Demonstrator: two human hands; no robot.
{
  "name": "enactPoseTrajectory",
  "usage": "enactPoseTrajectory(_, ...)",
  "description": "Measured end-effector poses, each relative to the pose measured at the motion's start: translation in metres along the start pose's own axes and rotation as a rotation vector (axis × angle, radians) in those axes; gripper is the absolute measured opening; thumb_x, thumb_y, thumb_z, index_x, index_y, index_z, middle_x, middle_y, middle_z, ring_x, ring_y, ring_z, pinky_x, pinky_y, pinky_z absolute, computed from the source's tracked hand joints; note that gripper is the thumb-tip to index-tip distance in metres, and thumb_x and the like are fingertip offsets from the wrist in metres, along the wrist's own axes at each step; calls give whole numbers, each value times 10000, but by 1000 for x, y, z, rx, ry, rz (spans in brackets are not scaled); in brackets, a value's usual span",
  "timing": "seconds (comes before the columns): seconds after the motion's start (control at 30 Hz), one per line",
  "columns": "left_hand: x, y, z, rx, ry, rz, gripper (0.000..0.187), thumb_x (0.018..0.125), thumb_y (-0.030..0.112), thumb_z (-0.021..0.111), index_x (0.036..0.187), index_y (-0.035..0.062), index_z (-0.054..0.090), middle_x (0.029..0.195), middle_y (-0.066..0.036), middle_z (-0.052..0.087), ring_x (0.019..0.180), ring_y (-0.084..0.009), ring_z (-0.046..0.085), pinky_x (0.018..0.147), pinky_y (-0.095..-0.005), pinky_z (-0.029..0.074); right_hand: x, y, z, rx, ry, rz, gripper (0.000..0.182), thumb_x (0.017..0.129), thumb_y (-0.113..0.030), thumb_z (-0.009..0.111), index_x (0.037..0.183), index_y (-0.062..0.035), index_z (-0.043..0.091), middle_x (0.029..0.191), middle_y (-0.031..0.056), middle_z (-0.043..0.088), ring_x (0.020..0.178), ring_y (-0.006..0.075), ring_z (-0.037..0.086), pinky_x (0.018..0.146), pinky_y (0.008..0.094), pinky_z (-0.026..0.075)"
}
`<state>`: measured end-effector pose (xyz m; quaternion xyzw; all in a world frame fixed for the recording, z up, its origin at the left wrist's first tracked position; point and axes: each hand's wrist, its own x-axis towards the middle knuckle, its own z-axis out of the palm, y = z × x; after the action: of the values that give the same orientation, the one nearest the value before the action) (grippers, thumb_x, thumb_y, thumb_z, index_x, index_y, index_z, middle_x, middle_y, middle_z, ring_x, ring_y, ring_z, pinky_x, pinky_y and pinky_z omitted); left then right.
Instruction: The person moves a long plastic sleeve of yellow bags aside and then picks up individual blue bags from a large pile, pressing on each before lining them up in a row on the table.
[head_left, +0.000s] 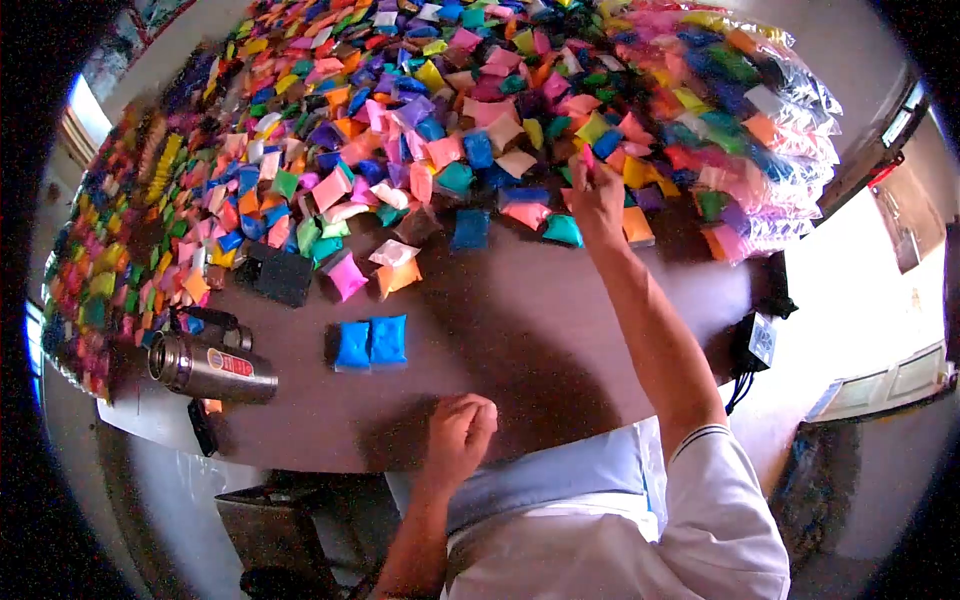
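Observation:
My right hand [598, 205] reaches over the front of a big heap of small coloured packets [440, 70]. Its fingers are drawn together, with a bit of pink at the tips; what they hold is hard to make out. Beside that hand lie an orange packet [637, 226] and a teal packet [563, 231]. Near the table's front edge, my left hand [463, 432] is curled into a loose fist, and nothing shows in it. Two blue packets [372, 343] lie side by side on the brown table [500, 320], beyond and left of the left hand.
A steel flask [215, 365] lies on its side at the left, near a black flat object [275, 273]. Large clear bags of packets [775, 150] are stacked at the right. A boxy device with cables [758, 340] sits by the right table edge.

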<state>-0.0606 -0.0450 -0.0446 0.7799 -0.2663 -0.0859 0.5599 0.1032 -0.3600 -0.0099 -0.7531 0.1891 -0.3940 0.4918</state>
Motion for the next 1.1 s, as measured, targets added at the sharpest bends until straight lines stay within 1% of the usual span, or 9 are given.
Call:
enactPoseTrajectory(0.27,-2,-8,1,122,1,33,308,937,224,495,725,12,570,716,-114,601,677,-271,572,637,-367,437,28,-19,54,-306,-245,-196,341,786,-365,634,804,-25,648,716,218,606,690,378,618,638,428,474)
enactPoseTrajectory(0.4,-11,-24,4,78,-37,-36,162,878,144,575,772,35,628,745,-115,619,716,-292,585,649,-385,457,36,-5,99,-477,-263,-175,381,759,-409,665,798,-31,677,781,211,649,793,367,646,706,440,499)
enactPoseTrajectory(0.47,-12,-27,5,223,-63,-102,159,879,137,574,757,47,620,713,-112,603,671,-284,580,597,-380,453,35,-4,115,-561,-347,-87,434,746,-421,687,956,-42,666,965,189,666,914,349,640,779,424,505)
enactPoseTrajectory(0.6,-2,-9,0,118,-7,-31,163,884,137,568,769,34,617,738,-119,594,680,-287,581,582,-387,447,27,-14,118,-629,-329,-139,447,740,-401,692,1034,-67,648,1022,156,667,989,323,626,823,413,494)
enactPoseTrajectory(0.67,-4,-11,-1,127,-17,-32,208,901,187,544,780,33,612,748,-130,596,691,-310,570,633,-407,440,31,-19,115,-509,-310,2,460,733,-386,690,1061,-69,637,1031,159,663,1003,329,620,837,412,487)
enactPoseTrajectory(0.73,-4,-11,1,115,-28,-18,257,918,237,521,790,31,606,757,-140,597,703,-332,559,685,-427,433,27,-18,105,-472,-208,-101,366,745,-320,704,989,-59,622,879,120,661,804,273,651,709,377,514)
enactPoseTrajectory(0.8,-4,-12,0,107,22,36,211,913,187,528,814,15,599,765,-139,597,716,-301,579,669,-390,451,2,-34,71,423,-471,323,230,772,-230,714,882,-84,575,703,35,559,583,159,559,508,300,452)
enactPoseTrajectory(0.93,-1,0,-3,23,9,-42,146,873,128,591,803,3,616,760,-118,605,712,-269,576,642,-352,476,-53,-37,14,490,-666,561,159,831,-155,688,812,-128,532,636,-33,466,488,76,434,407,223,284)
enactPoseTrajectory(1.1,-2,-5,-2,3,14,13,176,866,191,604,819,23,623,803,-113,617,760,-294,570,696,-365,460,-122,-32,-38,685,-771,757,134,862,-208,677,844,-118,580,669,-38,520,496,58,441,418,212,295)
